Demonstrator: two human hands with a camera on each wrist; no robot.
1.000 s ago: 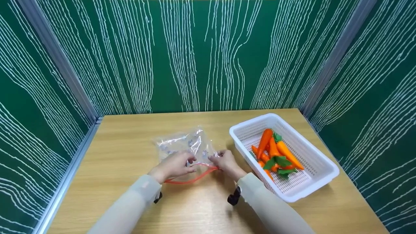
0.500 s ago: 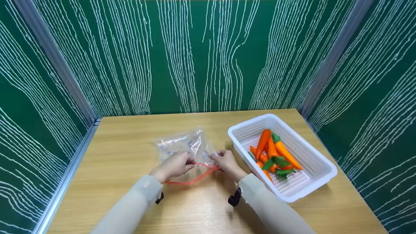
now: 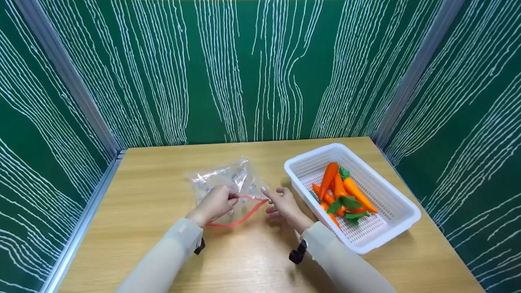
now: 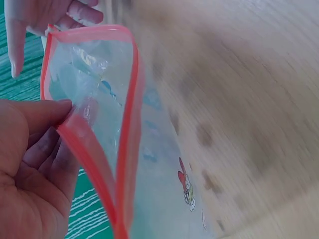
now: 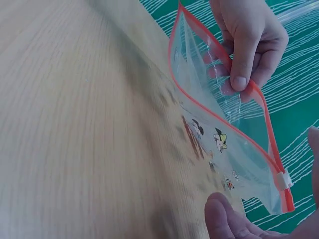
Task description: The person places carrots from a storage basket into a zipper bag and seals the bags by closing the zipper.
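Near the head frame's centre, the bare left hand (image 3: pixel 215 204), back upward, pinches the gaping mouth of a clear, red-edged plastic zip bag (image 3: pixel 245 182); just rightward, the bare right hand (image 3: pixel 285 206) hovers, fingers spread.

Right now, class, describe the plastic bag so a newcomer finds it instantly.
On the wooden table, left of the white basket, the left hand pinches the plastic bag. Unlike the basket and orange carrots, it is transparent with a red rim.
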